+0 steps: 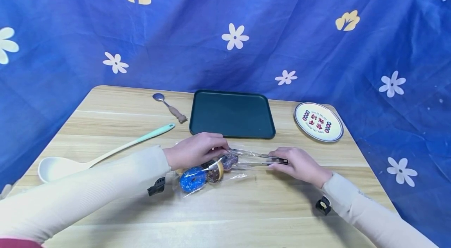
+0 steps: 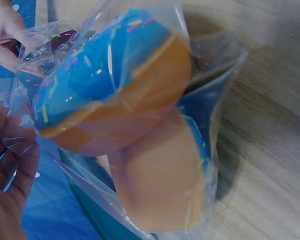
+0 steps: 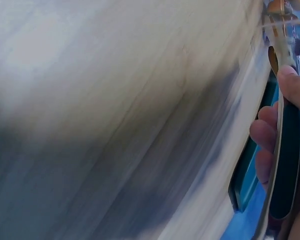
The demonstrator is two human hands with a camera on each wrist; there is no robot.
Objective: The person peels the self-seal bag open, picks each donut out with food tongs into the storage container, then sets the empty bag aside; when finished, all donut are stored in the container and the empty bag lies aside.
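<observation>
A clear plastic bag with several toy donuts lies on the table in front of the tray. A blue-iced donut and a chocolate-iced donut show through the film. My left hand pinches the bag near its mouth. Metal tongs with dark handle grips are held in my right hand; their far ends reach into the bag's mouth beside a dark donut. Close up in the left wrist view, a sprinkled blue donut fills the bag.
Behind the bag stands a dark green tray. A white plate with red lettering sits at the back right. To the left lie a spoon and a white ladle with a mint handle. A blue curtain hangs behind the table.
</observation>
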